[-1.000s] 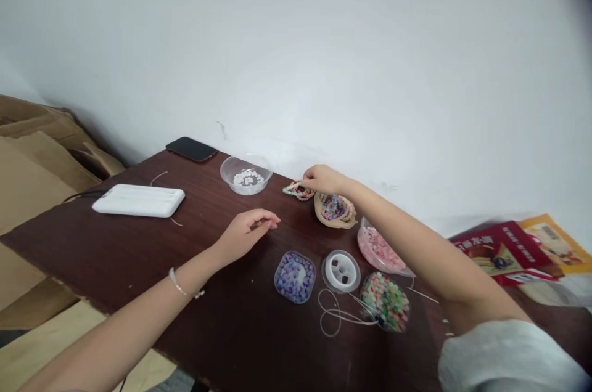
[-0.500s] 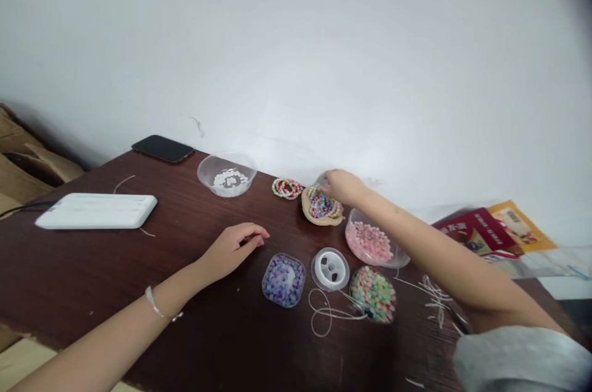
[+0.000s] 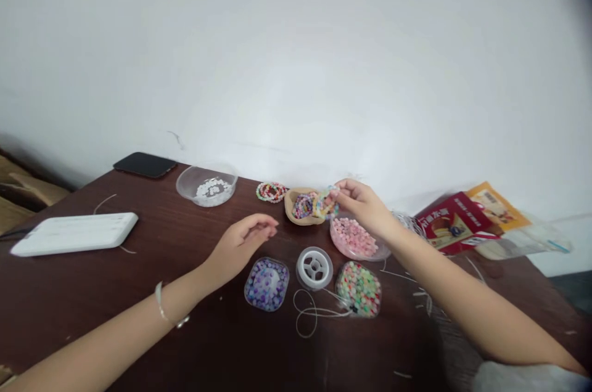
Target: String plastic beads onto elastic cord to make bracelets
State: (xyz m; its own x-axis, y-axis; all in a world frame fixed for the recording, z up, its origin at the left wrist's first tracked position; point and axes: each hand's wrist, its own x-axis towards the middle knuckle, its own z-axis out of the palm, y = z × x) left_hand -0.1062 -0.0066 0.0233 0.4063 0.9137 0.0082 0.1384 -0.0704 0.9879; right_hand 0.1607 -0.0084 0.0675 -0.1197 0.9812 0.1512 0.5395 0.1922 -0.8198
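Bracelets of pale, mixed-colour beads [image 3: 327, 206] hang from our right hand [image 3: 363, 204], pinched between thumb and fingers over the right edge of a tan bowl [image 3: 289, 203]. The view is soft there, so there may be more than one loop, and we cannot tell whether they touch the rim. More beaded loops [image 3: 304, 206] lie inside the bowl, and a small pile of bracelets [image 3: 271, 192] sits just left of it on the dark table [image 3: 208, 349].

Our left hand [image 3: 238, 244] hovers with its fingers loosely bent and the thumb a little apart from them; we see nothing in it. It is nearest the square box [image 3: 267, 309] of purple and blue beads [image 3: 267, 284]. A silver bangle [image 3: 160, 299] circles our left wrist.

Right of that box we have a white spool [image 3: 314, 268], then a box of red, green and pale beads [image 3: 359, 287], with thin cord [image 3: 333, 315] looped in front of the spool and reaching that second box. Pink beads [image 3: 354, 238] fill a clear bowl under our right hand and wrist. White beads [image 3: 213, 187] lie in another clear bowl [image 3: 184, 183], left of the bracelet pile.

Farther left are a black phone [image 3: 145, 165] and a flat white device [image 3: 74, 233]. Red and yellow packets [image 3: 457, 222] rest beyond our right forearm, by the pale wall [image 3: 296, 71].
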